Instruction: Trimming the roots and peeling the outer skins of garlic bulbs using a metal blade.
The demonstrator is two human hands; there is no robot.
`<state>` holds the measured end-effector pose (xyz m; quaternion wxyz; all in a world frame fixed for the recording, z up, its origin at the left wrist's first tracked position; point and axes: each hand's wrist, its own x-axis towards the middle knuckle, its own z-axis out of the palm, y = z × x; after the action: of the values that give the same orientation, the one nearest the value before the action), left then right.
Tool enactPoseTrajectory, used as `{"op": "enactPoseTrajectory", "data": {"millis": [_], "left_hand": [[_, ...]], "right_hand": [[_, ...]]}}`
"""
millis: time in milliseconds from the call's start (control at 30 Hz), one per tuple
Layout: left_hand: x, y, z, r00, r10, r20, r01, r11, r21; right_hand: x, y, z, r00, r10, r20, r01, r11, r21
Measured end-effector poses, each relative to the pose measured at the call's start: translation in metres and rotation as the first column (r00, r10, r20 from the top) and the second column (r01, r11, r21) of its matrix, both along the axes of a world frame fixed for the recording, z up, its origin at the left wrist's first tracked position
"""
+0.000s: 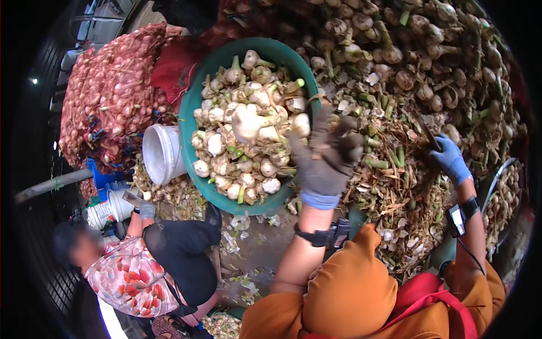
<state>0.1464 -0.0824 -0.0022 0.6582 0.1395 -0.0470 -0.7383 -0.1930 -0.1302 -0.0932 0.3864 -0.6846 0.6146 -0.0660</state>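
Note:
My left hand [324, 163], in a soiled grey-and-blue work glove, is blurred at the right rim of a green plastic tub [192, 186]. Its fingers are spread, and I see nothing held in them. Garlic bulbs [258, 97] with short cut stems fill the tub. Left of my fingertips, one pale garlic bulb [247, 123] looks larger and blurred over the others; whether it touches them I cannot tell. My right hand [451, 159], in a blue glove, grips a knife [430, 133], its dark blade pointing up and left over the trimmings beside the garlic heap.
Untrimmed garlic [423, 55] is heaped at the upper right, with cut stalks and husks [394, 169] below. Left of the tub are a white bucket [163, 154] and a full red mesh sack [114, 93]. Another person [131, 275] sits lower left, a gloved hand [147, 209] near a blade.

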Motion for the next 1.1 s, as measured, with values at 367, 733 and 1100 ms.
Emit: {"op": "enactPoseTrajectory", "data": {"millis": [367,733,1100], "left_hand": [[-0.066,0.029,-0.061,0.738,-0.458,0.495,0.238,0.864,0.444],[-0.057,0.03,-0.028,-0.302,0.308,0.902,0.414,0.895,-0.167],[-0.062,0.05,0.001,0.112,0.13,0.985,0.519,0.838,-0.169]], "right_hand": [[0.083,0.075,0.092,0.832,0.271,0.484,-0.323,0.946,0.025],[0.076,0.044,0.094,0.941,0.333,-0.059,-0.334,0.886,-0.322],[0.046,0.02,0.039,0.989,-0.056,-0.139,0.051,0.998,-0.038]]}}
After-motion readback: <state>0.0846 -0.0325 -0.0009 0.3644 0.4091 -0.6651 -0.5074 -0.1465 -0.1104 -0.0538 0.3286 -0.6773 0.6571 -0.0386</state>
